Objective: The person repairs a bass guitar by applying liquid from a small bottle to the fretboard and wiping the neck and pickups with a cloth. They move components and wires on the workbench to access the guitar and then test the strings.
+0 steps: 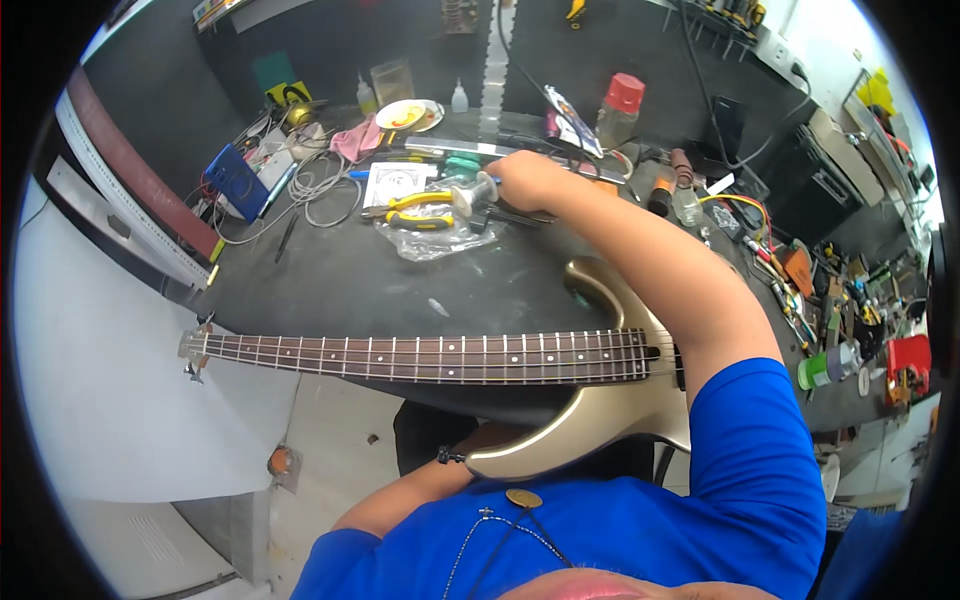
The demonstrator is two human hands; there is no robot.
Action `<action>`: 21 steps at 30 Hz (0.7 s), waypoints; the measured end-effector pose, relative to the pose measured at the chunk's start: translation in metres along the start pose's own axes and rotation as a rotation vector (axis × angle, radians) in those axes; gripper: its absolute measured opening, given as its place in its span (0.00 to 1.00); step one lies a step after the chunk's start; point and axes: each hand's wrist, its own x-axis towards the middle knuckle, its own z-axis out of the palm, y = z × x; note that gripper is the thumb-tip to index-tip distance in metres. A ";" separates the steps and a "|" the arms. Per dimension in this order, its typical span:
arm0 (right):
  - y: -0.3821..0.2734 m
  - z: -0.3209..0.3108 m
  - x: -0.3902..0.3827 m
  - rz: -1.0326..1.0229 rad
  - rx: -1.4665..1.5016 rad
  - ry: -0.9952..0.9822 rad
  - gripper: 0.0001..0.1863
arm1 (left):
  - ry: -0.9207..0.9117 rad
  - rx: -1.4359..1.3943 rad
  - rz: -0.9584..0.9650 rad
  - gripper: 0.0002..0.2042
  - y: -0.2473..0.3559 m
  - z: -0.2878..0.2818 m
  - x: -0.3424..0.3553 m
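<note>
A gold-bodied bass guitar lies across my lap and the table's front edge, its dark fretted neck pointing left. My right arm stretches over the body to the far side of the table. There my right hand is closed, fingers curled mostly out of sight, beside a clear spool-like piece; a small blue bit shows at the fingertips. Yellow-handled pliers rest on a clear plastic bag just left of it. My left forearm passes beneath the bass body, which hides the left hand's fingers.
A coiled grey cable and a blue box-shaped device are at the table's far left. A red-lidded jar stands at the back. Many tools crowd the right side, near a green-labelled container. A white panel borders the left.
</note>
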 end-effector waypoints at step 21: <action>0.043 -0.056 -0.141 0.138 0.733 0.241 0.18 | -0.011 0.212 -0.111 0.29 -0.015 0.007 -0.034</action>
